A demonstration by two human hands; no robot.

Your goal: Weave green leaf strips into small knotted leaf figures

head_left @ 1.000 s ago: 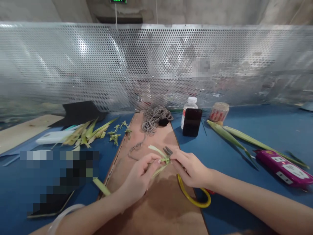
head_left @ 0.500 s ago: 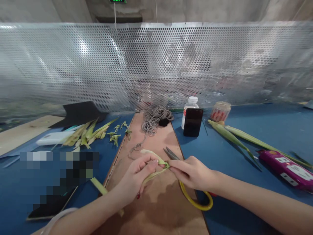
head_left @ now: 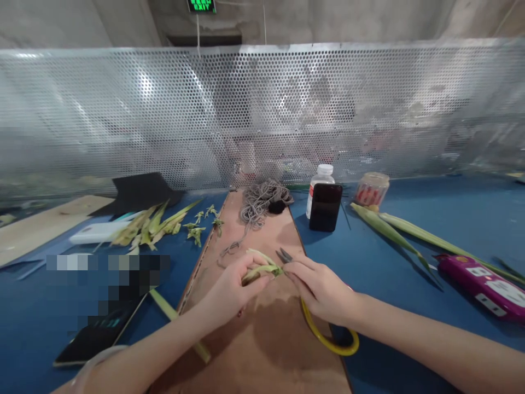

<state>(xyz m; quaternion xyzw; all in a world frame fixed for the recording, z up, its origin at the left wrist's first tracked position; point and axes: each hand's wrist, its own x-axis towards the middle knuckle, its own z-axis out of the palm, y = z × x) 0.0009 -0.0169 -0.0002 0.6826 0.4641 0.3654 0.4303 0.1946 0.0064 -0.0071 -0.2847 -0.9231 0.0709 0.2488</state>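
Leaf strip (head_left: 266, 269) was over the middle of the brown board (head_left: 279, 339), pale green, folded on itself at its right end. Left hand (head_left: 240, 284) was clamped on it, thumb against fingers, above the board. Right hand (head_left: 324, 284) was closed around scissors (head_left: 315, 332), its fingertips at the folded end; grey blade tips stuck out past the fingers over the board, yellow handle loop hung below across the board's right edge. Couldn't tell how firmly the right fingertips pinched the strip. Hands nearly met over the board.

Grey cord (head_left: 262, 200) lay heaped on the board's far end, black ball (head_left: 276, 207) against it. Right of the board: upright black phone (head_left: 326, 208) in front of a white-capped bottle (head_left: 325, 171), then a clear jar (head_left: 372, 189), long leaves (head_left: 381, 227) and a purple pack (head_left: 482, 287) farther out. Left of the board: small knotted leaf pieces (head_left: 197, 235) near its edge, leaf pile (head_left: 151, 227) beyond them, black sheet (head_left: 141, 189) behind that pile
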